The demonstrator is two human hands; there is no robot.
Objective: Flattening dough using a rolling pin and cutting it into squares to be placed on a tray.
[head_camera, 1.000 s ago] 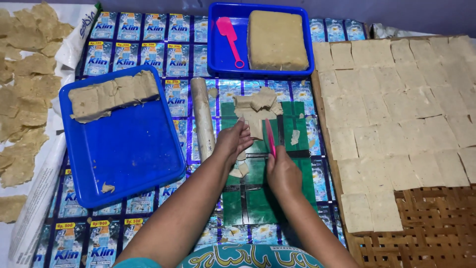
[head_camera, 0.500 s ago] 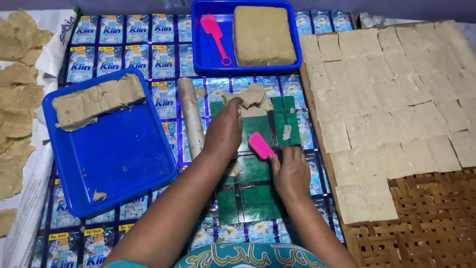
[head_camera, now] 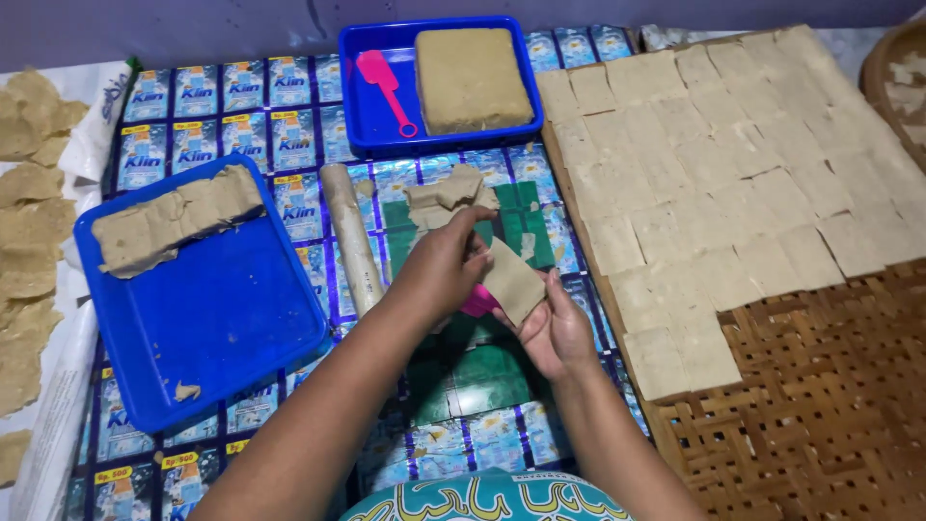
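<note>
I watched the left hand [head_camera: 446, 270] and right hand [head_camera: 552, 331] pinch together on a thin dough square [head_camera: 511, 282] just above the green mat [head_camera: 482, 357] (it looked limp, light, tear-prone), best supported flat under its edges.

pink tool [head_camera: 479, 302] mostly hidden by hands

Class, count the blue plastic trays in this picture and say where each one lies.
2. One blue tray lies at the left, holding torn dough strips; the other blue tray lies at the top centre, holding a dough block and a pink scraper. None looks hidden.
</note>
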